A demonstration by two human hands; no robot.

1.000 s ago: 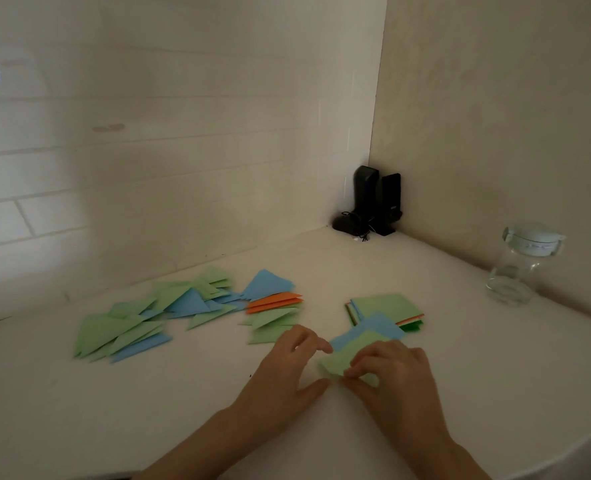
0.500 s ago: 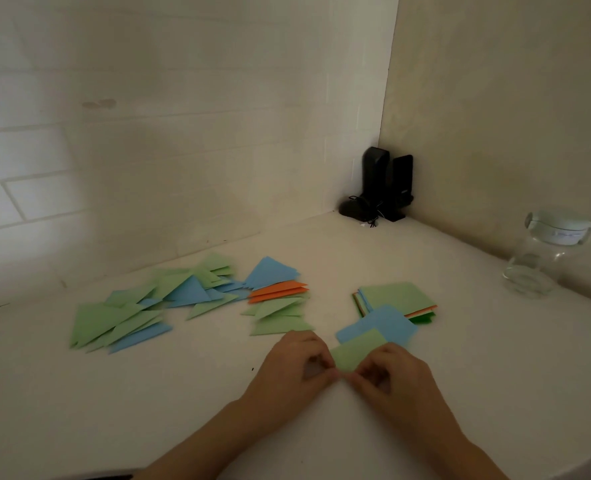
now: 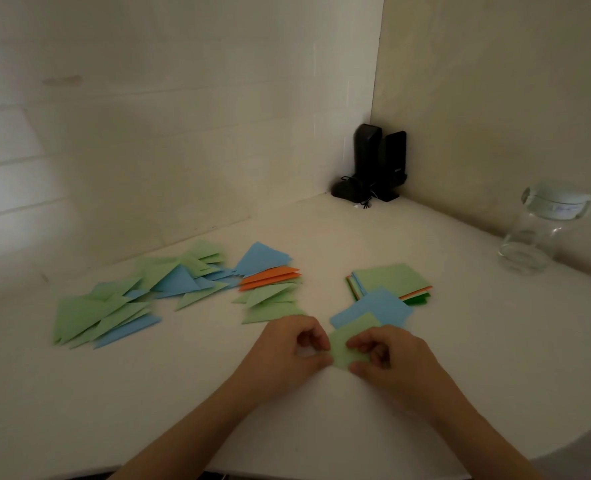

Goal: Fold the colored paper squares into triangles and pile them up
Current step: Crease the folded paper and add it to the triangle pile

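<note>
Paper squares in green, blue and orange are spread over a white bench (image 3: 495, 341), the largest thing in view. Left of the stack of unfolded squares (image 3: 393, 279), a wide scatter of folded green and blue triangles (image 3: 121, 306) is laid out, and between that scatter and the stack a smaller pile of triangles (image 3: 270, 285) is seen, with orange layers under a blue one. A clear glass jar (image 3: 536, 237) is stood well to the right of the stack, and two black speakers (image 3: 379, 161) are set behind it in the wall corner. A blue square (image 3: 379, 306) is overlapped on the stack's near edge. Just in front of the stack, a green sheet (image 3: 347, 344) is pinched at its left edge by the left hand (image 3: 287, 348) and at its right edge by the right hand (image 3: 391, 358), each grip narrowed on the paper between thumb and curled fingers.
</note>
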